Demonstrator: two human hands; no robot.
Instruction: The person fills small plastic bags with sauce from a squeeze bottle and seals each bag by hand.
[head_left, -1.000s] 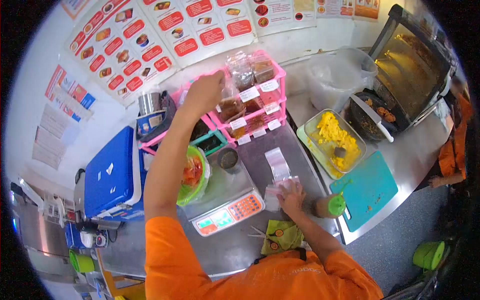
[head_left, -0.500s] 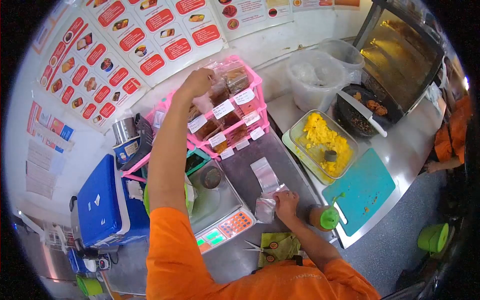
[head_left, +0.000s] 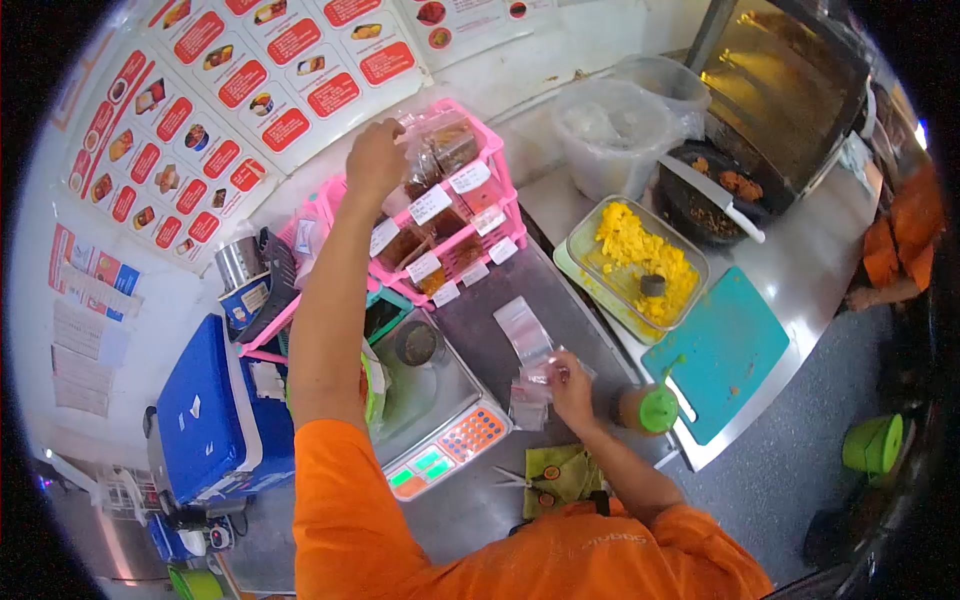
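Note:
My left hand (head_left: 377, 160) reaches up to the back of a pink basket (head_left: 508, 190), fingers curled beside clear plastic; what they grip is hidden. In the basket stand several packs of brown and red food with white labels (head_left: 432, 207). Lower down, over the grey counter, my right hand (head_left: 572, 390) pinches a small clear plastic bag (head_left: 540, 374). More flat clear bags (head_left: 522, 330) lie just beyond it. A bottle with a green lid (head_left: 658, 408) stands right of this hand.
A digital scale (head_left: 450, 440) bears a dark round item. Scissors (head_left: 530, 483) lie on a green cloth. At right are a tray of yellow food (head_left: 650, 260), a teal cutting board (head_left: 722, 350) and a knife (head_left: 710, 192) across a dark pan. A blue cooler (head_left: 205, 410) stands left.
My left hand has drawn back slightly toward the left at the basket's rear. My right hand still holds the small bag, lifted a little. The whole view has shifted slightly.

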